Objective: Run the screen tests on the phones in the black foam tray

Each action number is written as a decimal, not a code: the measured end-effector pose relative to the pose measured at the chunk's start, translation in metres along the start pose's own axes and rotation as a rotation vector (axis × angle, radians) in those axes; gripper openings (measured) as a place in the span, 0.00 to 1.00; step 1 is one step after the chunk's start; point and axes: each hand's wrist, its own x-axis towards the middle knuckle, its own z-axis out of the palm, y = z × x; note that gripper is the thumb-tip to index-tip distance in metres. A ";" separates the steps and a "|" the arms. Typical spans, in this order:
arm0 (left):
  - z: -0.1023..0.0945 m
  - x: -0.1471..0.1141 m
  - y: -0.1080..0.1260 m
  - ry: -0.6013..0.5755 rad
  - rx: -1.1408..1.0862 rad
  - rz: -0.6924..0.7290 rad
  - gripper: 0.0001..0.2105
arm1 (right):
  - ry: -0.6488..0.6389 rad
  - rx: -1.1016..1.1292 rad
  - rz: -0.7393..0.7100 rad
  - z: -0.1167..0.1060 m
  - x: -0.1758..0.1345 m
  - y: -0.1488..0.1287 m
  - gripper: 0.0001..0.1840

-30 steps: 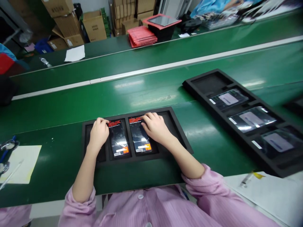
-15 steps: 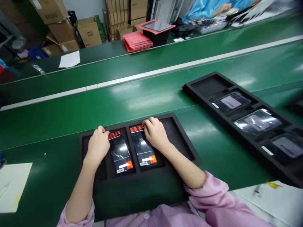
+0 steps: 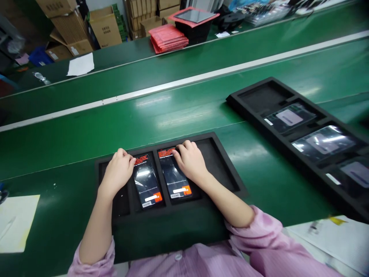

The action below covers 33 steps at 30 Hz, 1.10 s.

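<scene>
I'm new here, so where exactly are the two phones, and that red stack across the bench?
Left phone (image 3: 147,181): head view, on the middle of its screen.
Right phone (image 3: 173,172): head view, on the middle of its screen.
Red stack (image 3: 167,35): head view, on its top surface.

A person wears a pinkish-lilac shirt (image 3: 201,263) of soft-looking cloth with faint, fine lines. A round, pale button (image 3: 178,256) sits at the front. The left sleeve (image 3: 93,259) and right sleeve (image 3: 259,231) are both pushed up near the elbow, bunched into loose, creased folds. Below them the forearms (image 3: 99,221) and both the left hand (image 3: 118,171) and right hand (image 3: 190,161) are bare.
</scene>
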 end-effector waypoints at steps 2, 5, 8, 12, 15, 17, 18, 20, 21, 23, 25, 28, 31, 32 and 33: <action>-0.003 0.000 0.002 -0.029 -0.058 -0.030 0.21 | -0.002 0.157 0.018 0.001 0.003 0.007 0.19; -0.008 0.001 0.004 -0.035 -0.170 -0.077 0.21 | 0.024 0.361 0.041 -0.002 0.005 0.011 0.17; -0.014 0.003 0.003 -0.054 -0.337 -0.088 0.20 | 0.006 0.635 0.053 -0.008 0.003 0.006 0.13; -0.014 0.004 0.001 -0.178 -0.612 -0.087 0.22 | -0.175 0.954 0.144 -0.010 0.000 0.001 0.18; -0.013 0.004 0.000 -0.272 -0.815 -0.095 0.25 | -0.263 1.135 0.243 -0.008 0.000 0.003 0.24; -0.013 0.005 0.000 -0.304 -0.843 -0.087 0.25 | -0.268 1.231 0.283 -0.007 0.001 0.004 0.27; -0.013 0.005 0.000 -0.316 -0.828 -0.069 0.25 | -0.269 1.276 0.291 -0.008 0.002 0.005 0.27; -0.014 0.006 -0.001 -0.342 -0.793 -0.019 0.24 | -0.276 1.346 0.290 -0.010 0.003 0.005 0.25; -0.014 0.007 -0.002 -0.353 -0.780 0.003 0.23 | -0.271 1.364 0.284 -0.011 0.003 0.004 0.24; -0.013 0.009 -0.005 -0.357 -0.762 0.026 0.23 | -0.250 1.351 0.257 -0.013 0.003 0.004 0.22; -0.011 0.010 -0.008 -0.338 -0.736 0.029 0.22 | -0.201 1.265 0.211 -0.013 0.003 0.004 0.20; -0.009 0.012 -0.011 -0.294 -0.727 0.039 0.21 | -0.088 1.041 0.091 -0.013 0.003 0.005 0.17; -0.010 0.012 -0.010 -0.346 -0.776 0.037 0.23 | -0.042 0.908 -0.054 -0.016 0.004 0.008 0.16; -0.011 0.012 -0.009 -0.376 -0.774 0.041 0.26 | -0.065 0.900 -0.094 -0.017 0.005 0.009 0.18; -0.011 0.011 -0.009 -0.397 -0.756 0.050 0.29 | -0.103 0.899 -0.124 -0.018 0.006 0.011 0.21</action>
